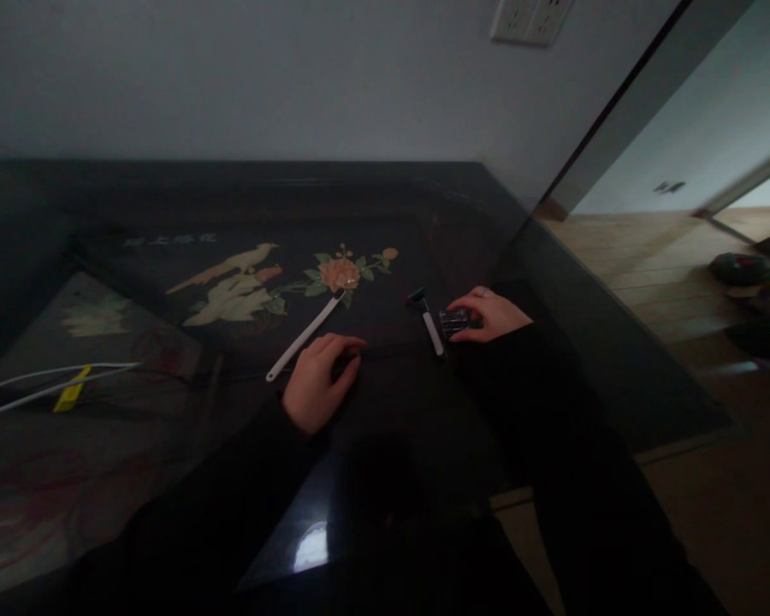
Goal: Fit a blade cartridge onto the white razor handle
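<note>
My left hand [319,378] rests on the dark glass-topped table [134,462], fingers curled and pressed down on something dark I cannot make out. A long white handle [303,338] lies just left of its fingertips, pointing toward the inlaid flower [339,273]. My right hand [488,314] is curled around a small dark rectangular case [454,322]. Right beside the case lies a small razor-like tool [428,321] with a white handle and black head.
White cables with a yellow tag [70,387] lie at the table's left. The tabletop shows a bird-and-flower inlay [237,287]. The table's right edge [590,282] borders wooden floor [667,274]; clutter sits far right. A wall socket [531,20] is above.
</note>
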Motion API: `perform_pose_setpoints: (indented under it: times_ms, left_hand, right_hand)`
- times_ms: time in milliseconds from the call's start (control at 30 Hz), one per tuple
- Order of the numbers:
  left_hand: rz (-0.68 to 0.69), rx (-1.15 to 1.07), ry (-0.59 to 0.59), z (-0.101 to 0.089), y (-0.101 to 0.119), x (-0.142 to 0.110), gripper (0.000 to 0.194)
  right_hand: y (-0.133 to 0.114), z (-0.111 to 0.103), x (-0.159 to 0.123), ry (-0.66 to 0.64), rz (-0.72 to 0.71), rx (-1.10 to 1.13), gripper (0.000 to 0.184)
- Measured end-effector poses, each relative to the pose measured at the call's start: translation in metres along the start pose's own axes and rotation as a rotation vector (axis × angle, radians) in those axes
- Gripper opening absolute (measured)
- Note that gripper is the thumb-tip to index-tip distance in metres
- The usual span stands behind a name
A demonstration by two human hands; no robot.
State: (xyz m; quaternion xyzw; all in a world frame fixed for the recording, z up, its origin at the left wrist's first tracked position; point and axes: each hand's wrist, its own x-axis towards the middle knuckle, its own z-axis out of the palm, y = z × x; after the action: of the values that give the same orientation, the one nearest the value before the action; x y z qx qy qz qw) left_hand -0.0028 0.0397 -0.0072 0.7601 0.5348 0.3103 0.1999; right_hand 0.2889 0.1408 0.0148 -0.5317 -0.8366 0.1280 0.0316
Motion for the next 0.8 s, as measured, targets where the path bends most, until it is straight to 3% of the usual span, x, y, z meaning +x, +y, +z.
perform_pose_setpoints:
  times_ms: [267, 400, 467, 600, 800]
  left_hand:
    - [0.024, 0.001, 0.002, 0.001, -0.001, 0.0, 0.02]
    - [0.022, -0.032, 0.021, -0.001, -0.002, 0.001, 0.019]
    - [0.006, -0.035, 0.031, -0.003, -0.002, 0.002, 0.02]
    - [-0.019, 0.005, 0.066, -0.011, -0.003, 0.005, 0.023]
    - [-0.058, 0.171, 0.181, -0.033, -0.015, 0.014, 0.025]
  right_hand:
    - [-0.001, -0.001, -0.001, 0.03, 0.021, 0.017, 0.049]
    - [-0.022, -0.002, -0.005, 0.201, 0.037, 0.038, 0.025]
    - [-0.037, 0.0, -0.006, 0.226, 0.049, 0.007, 0.028]
    - [-0.06, 0.009, -0.007, 0.19, 0.069, -0.066, 0.032]
    - [-0.073, 0.012, -0.009, 0.157, 0.2, -0.158, 0.032]
